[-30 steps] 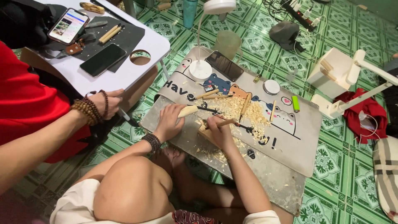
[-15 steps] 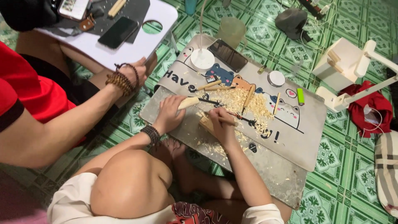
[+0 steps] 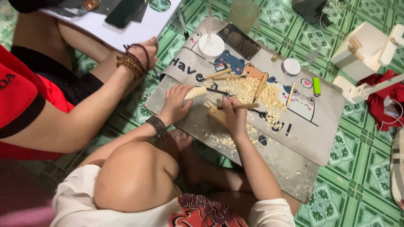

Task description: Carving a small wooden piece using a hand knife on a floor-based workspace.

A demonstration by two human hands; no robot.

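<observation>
On the mat, spread over the tiled floor: wood shavings heaped at the middle, a phone and a round lamp base at the far edge, a small round tin and a lighter to the right. At the near-left part of the mat, the left hand around a wood piece, the right hand just beside it with a wooden-handled tool. Further left, off the mat, another person's hand under the edge of a board; a wooden stand well off to the right.
</observation>
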